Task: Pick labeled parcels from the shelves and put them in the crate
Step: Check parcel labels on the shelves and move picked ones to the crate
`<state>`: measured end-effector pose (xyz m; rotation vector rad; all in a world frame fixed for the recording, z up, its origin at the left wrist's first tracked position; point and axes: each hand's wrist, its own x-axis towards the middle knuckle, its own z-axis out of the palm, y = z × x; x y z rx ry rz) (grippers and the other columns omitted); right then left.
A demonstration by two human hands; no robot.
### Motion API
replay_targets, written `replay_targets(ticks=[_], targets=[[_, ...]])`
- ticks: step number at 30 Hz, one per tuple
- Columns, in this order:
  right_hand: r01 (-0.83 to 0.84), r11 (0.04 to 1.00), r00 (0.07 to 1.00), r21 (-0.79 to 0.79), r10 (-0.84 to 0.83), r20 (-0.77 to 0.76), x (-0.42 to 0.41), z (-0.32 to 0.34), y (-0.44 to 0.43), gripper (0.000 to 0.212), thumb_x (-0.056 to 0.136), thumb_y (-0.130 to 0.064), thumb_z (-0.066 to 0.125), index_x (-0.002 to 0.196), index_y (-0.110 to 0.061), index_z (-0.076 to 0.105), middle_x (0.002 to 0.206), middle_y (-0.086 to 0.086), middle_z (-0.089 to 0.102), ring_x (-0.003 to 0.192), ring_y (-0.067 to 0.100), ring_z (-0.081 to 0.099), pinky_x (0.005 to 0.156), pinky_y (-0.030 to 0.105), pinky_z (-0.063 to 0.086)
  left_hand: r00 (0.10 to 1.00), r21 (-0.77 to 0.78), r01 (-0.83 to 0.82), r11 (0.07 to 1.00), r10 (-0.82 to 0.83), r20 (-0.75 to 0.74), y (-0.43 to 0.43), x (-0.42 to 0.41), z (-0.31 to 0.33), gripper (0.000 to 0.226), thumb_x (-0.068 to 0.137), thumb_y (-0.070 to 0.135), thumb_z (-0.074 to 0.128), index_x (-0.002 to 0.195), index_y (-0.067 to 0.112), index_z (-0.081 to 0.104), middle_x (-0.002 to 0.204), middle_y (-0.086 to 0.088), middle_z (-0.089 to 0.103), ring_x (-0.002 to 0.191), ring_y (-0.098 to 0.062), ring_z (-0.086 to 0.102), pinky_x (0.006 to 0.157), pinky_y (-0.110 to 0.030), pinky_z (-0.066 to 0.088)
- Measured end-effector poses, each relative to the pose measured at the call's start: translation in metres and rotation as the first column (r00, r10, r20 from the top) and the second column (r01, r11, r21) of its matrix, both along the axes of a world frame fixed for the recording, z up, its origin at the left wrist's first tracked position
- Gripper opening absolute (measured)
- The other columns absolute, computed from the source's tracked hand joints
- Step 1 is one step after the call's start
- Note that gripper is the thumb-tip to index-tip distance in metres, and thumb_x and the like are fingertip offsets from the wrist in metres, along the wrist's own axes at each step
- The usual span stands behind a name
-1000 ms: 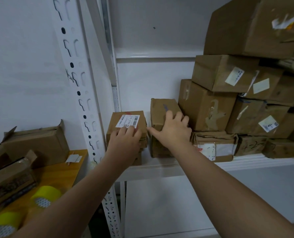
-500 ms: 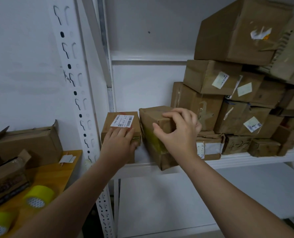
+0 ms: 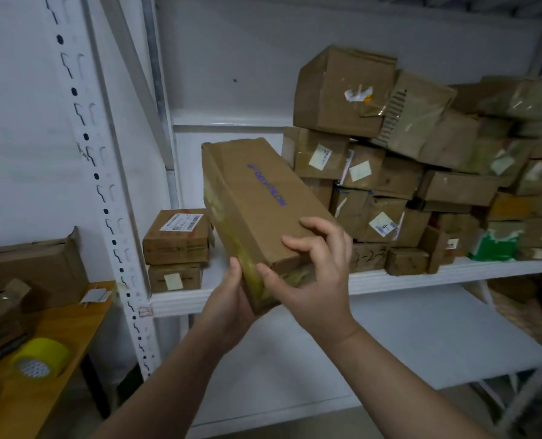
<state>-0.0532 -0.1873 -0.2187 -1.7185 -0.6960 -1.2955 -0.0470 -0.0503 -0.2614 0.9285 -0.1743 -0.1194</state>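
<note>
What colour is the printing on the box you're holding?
Purple-blue lettering on the brown box, clearest in the head view.

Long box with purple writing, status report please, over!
Both gripping: left hand and right hand on the near end of the long cardboard box. Box clear of the shelf, tilted. Small labelled parcel sits left, apart; nothing blocking.

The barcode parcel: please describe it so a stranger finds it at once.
Find the white shelf, its left end beside the post. The parcel lies there on another box. Its barcode label sets it apart; the box has a plain sticker.
</note>
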Motion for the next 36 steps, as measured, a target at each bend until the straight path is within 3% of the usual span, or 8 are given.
replay_targets(ticks=[6,15,19,22,26,30,33,36], targets=[[-0.099,0.994,0.877,-0.037,0.07,-0.475,-0.027,0.005,-0.021,0.061,0.059,-0.066,0.068,0.093,-0.027,0.036,0.152,0.001,0.027,0.143,0.018,0.014,0.106,0.033,0.025,0.952,0.057,-0.298,0.953,0.293,0.089,-0.005,-0.014,0.009,0.046,0.101,0.038,0.032,0.14,0.014,0.036,0.133,-0.016,0.056,0.121,-0.029,0.055,0.092,-0.043,0.051],[-0.368,0.879,0.468,0.301,0.455,-0.757,-0.02,0.007,-0.039,0.107,0.062,-0.056,0.08,0.147,-0.032,0.021,0.142,-0.007,0.041,0.128,0.011,0.043,0.106,0.033,0.041,0.712,0.319,-0.702,0.637,0.61,0.347,0.009,-0.056,0.041,0.039,0.09,0.02,0.061,0.126,0.021,0.046,0.118,0.004,0.063,0.103,-0.006,0.063,0.077,-0.018,0.054],[-0.137,0.99,0.697,-0.026,0.078,-0.713,-0.02,-0.005,-0.025,0.123,0.056,-0.055,0.082,0.151,-0.034,0.007,0.135,-0.008,0.028,0.129,0.011,0.028,0.109,0.034,0.029,0.8,0.576,-0.598,0.557,0.461,0.385,0.015,-0.065,0.05,0.102,0.068,0.062,0.072,0.148,0.031,0.017,0.149,0.007,0.032,0.13,-0.009,0.041,0.101,-0.027,0.04],[-0.038,0.965,0.807,-0.259,-0.124,-0.578,-0.029,-0.013,-0.001,0.135,0.044,-0.077,0.06,0.152,-0.028,-0.007,0.138,-0.003,0.02,0.129,0.011,0.017,0.109,0.028,0.014,0.847,0.457,-0.531,0.714,0.422,0.324,0.007,-0.071,0.061,0.117,0.057,0.062,0.08,0.148,0.039,0.009,0.142,0.013,0.043,0.125,-0.006,0.048,0.105,-0.037,0.04],[-0.341,0.935,0.823,-0.098,0.246,-0.513,-0.027,-0.008,0.004,0.081,0.075,-0.062,0.053,0.145,-0.027,0.032,0.13,-0.01,0.04,0.125,0.002,0.035,0.107,0.027,0.033,0.683,0.286,-0.729,0.622,0.628,0.374,0.02,-0.07,0.065,0.072,0.073,0.027,0.077,0.133,0.027,0.038,0.116,0.013,0.064,0.103,-0.001,0.062,0.095,-0.036,0.05],[-0.495,0.865,0.722,0.076,0.459,-0.518,-0.016,0.008,-0.001,0.025,0.093,-0.04,0.053,0.116,-0.044,0.059,0.141,-0.025,0.035,0.137,0.0,0.028,0.109,0.017,0.029,0.693,0.264,-0.717,0.645,0.617,0.373,0.037,-0.066,0.062,0.066,0.079,0.039,0.064,0.137,0.027,0.034,0.125,0.01,0.06,0.108,-0.006,0.061,0.092,-0.034,0.051],[-0.595,0.798,0.608,0.097,0.525,-0.595,-0.013,0.011,0.004,0.048,0.09,-0.038,0.057,0.13,-0.053,0.035,0.154,-0.019,0.019,0.142,-0.003,0.015,0.118,0.028,0.021,0.663,0.279,-0.742,0.61,0.606,0.44,0.039,-0.06,0.055,0.056,0.082,0.042,0.056,0.132,0.029,0.034,0.121,0.008,0.058,0.101,0.001,0.061,0.082,-0.02,0.052],[-0.469,0.882,0.598,0.05,0.359,-0.717,-0.007,0.012,0.007,0.101,0.064,-0.073,0.066,0.144,-0.055,0.007,0.158,-0.019,0.005,0.145,0.006,0.008,0.118,0.044,0.018,0.66,0.316,-0.749,0.583,0.613,0.434,0.039,-0.058,0.049,0.055,0.078,0.051,0.053,0.125,0.035,0.03,0.127,0.001,0.051,0.11,-0.008,0.056,0.097,-0.036,0.048]])
